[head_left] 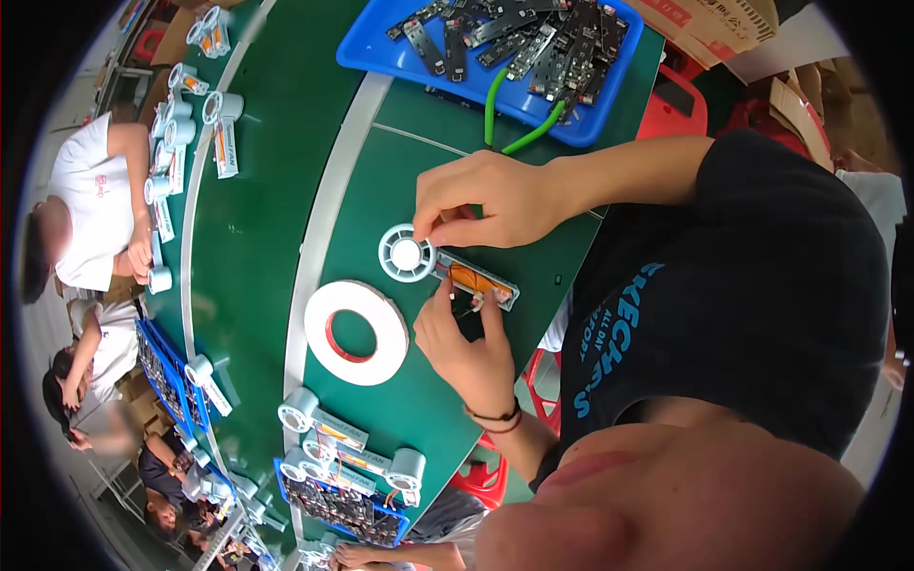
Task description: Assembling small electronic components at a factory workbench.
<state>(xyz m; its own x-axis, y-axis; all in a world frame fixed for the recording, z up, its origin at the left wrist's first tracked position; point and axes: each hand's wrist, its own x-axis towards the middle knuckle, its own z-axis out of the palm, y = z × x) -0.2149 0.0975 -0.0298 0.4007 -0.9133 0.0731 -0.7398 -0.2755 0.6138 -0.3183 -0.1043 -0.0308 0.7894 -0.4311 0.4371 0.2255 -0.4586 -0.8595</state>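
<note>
A small grey handheld fan (407, 254) lies on the green table, its round head toward the left of the view. Its handle shell is uncovered and shows an orange-wrapped part (476, 278) with thin wires. My right hand (495, 198) comes from above, thumb and fingers pinched at the rim of the fan head. Below it, my left hand (466, 352) has its index finger and thumb on either side of the handle, near the wires at its end. The other fingers are curled beneath. Left of that hand lies a wide roll of white tape (357, 333).
A blue tray (357, 43) of black circuit boards stands at the top, with green-handled pliers (490, 109) against it. More fans (333, 447) and another tray (395, 533) sit lower down. Across a green belt (248, 190), people in white shirts (90, 209) handle fans.
</note>
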